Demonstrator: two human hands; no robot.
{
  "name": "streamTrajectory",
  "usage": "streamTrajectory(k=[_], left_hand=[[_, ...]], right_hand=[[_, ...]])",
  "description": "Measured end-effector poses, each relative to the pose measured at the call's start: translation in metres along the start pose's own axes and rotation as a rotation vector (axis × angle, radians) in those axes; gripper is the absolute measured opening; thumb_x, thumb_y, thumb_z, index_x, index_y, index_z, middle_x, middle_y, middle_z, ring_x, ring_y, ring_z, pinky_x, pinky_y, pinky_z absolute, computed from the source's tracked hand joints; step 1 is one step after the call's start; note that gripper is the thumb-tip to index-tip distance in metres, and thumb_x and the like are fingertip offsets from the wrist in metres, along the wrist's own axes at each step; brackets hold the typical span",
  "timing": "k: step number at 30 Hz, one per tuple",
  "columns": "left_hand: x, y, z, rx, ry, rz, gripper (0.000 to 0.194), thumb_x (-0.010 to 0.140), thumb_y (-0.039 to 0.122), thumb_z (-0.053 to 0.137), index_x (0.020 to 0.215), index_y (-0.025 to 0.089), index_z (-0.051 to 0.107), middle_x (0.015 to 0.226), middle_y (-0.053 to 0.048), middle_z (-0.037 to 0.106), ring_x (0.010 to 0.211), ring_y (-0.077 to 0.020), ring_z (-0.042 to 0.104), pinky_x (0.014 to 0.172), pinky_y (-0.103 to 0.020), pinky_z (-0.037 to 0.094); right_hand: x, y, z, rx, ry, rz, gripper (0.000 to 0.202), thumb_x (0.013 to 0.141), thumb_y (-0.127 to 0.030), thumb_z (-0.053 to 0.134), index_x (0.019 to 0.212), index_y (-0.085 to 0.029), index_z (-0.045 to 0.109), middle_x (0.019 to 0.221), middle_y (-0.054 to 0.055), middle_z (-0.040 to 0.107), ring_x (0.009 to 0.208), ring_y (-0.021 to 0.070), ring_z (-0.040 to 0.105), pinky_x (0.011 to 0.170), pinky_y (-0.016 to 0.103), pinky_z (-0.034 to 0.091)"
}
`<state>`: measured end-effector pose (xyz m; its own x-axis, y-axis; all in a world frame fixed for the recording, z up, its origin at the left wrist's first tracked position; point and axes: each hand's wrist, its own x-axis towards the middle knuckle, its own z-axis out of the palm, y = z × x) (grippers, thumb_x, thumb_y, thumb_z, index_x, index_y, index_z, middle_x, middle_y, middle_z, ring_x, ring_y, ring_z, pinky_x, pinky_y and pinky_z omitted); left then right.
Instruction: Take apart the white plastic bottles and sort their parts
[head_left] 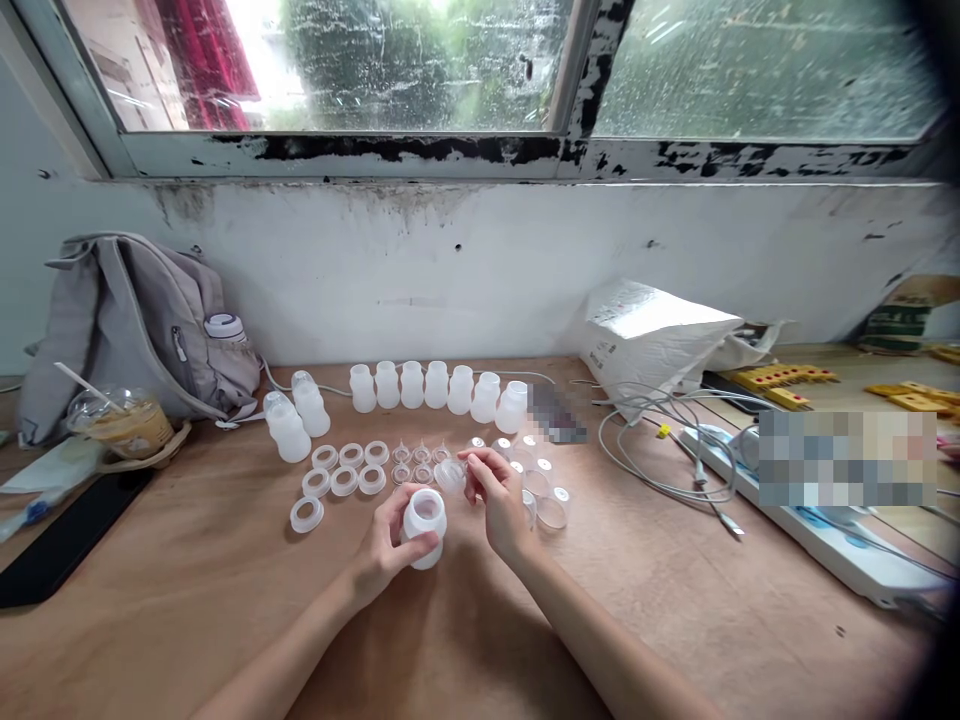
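With my left hand [390, 538] I hold the open bottle [426, 550] around its side; just beyond it, to the right, my right hand [501, 500] appears to pinch a clear piece [450, 476]. I should steady the bottle and pinch the piece only lightly.

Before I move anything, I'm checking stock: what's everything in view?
Open bottles: seven, white, back row
Topped bottles: two, white, left of row
Rings: seven, whitish, centre-left
Teats: about six, clear, centre
Caps: several, clear, right of centre
Backpack: one, grey, left
Flask: one, pale, backpack pocket
Drink cup: one, clear, left
Flat slab: one, black, left
Bag: one, white, right
Cables: several, whitish, right
Power strip: one, white, right
Parts: several, yellow, far right
Window: one, pale-framed, top
Table: one, brown, below
Held bottle: one, white, front centre
Held piece: one, clear, centre
Left hand: one, around held bottle
Right hand: one, gripping held piece
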<state>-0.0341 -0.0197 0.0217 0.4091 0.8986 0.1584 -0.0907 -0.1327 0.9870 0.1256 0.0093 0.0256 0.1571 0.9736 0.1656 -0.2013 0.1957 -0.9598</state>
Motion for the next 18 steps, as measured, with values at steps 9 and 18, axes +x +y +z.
streamTrajectory(k=[9,18], left_hand=[[-0.001,0.011,-0.001,0.392,0.028,0.09,0.031,0.071,0.023,0.056,0.1,0.019,0.049,0.094,-0.004,0.053,0.085,-0.0179,0.051,0.077,-0.028,0.041],[0.019,0.049,-0.043,0.758,0.198,0.063,0.03,0.069,0.033,0.06,0.095,0.02,0.054,0.094,-0.003,0.058,0.083,-0.0177,0.055,0.073,-0.028,0.045]], right_hand=[[-0.005,0.003,-0.001,-0.304,-0.01,-0.195,0.018,0.081,-0.033,0.049,0.077,-0.018,0.06,0.067,0.0,0.055,0.052,0.01,0.046,0.048,0.023,0.035],[-0.006,0.008,-0.001,-0.417,-0.023,-0.222,0.02,0.083,-0.032,0.047,0.075,-0.018,0.06,0.069,0.002,0.056,0.057,0.0119,0.048,0.049,0.023,0.036]])
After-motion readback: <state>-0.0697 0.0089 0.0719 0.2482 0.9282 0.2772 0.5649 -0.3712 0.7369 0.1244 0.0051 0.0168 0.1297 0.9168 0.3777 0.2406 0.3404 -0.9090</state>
